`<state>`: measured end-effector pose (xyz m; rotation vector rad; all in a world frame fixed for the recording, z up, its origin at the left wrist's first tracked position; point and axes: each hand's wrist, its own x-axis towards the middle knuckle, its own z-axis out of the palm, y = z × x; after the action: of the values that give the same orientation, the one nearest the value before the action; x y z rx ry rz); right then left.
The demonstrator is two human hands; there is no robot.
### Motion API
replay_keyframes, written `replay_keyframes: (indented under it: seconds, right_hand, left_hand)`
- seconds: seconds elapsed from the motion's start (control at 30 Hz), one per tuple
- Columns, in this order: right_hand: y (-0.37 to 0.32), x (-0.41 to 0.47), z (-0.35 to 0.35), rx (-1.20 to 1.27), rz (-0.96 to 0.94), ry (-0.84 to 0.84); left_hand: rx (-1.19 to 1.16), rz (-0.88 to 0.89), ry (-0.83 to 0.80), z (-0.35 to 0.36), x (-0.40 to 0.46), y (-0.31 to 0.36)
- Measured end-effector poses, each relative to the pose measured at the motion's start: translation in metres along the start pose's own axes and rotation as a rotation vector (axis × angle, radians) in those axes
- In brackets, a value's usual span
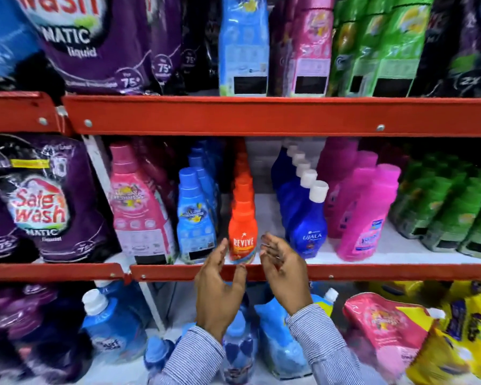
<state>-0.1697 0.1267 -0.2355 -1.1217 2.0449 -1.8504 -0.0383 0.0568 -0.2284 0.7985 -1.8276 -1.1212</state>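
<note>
An orange bottle labelled Revive stands at the front edge of the middle shelf, first in a row of the same orange bottles running back. My left hand is raised just left of it and my right hand just right of it. Both hands have relaxed, slightly bent fingers and hold nothing. Neither hand clearly touches the bottle. A ring shows on my right hand. Striped sleeves cover both forearms.
Red metal shelf rails cross above and below. Left of the orange row stand blue bottles and a pink bottle; right are dark blue Ujala bottles, pink bottles and green packs. Purple detergent pouches fill the left.
</note>
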Motion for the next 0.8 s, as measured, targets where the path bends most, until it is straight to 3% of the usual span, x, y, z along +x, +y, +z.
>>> replay_keyframes:
  seconds: [0.5,0.8]
  right_hand:
    - [0.0026,0.0047,0.0044,-0.026,-0.020,-0.030]
    - [-0.0003,0.0003,-0.0052,0.049,0.016,0.032]
  left_hand:
    - [-0.005,0.007,-0.061,-0.0042,0.0089,0.0011]
    - [-0.008,0.010,0.002,-0.0004,0.0029,0.0085]
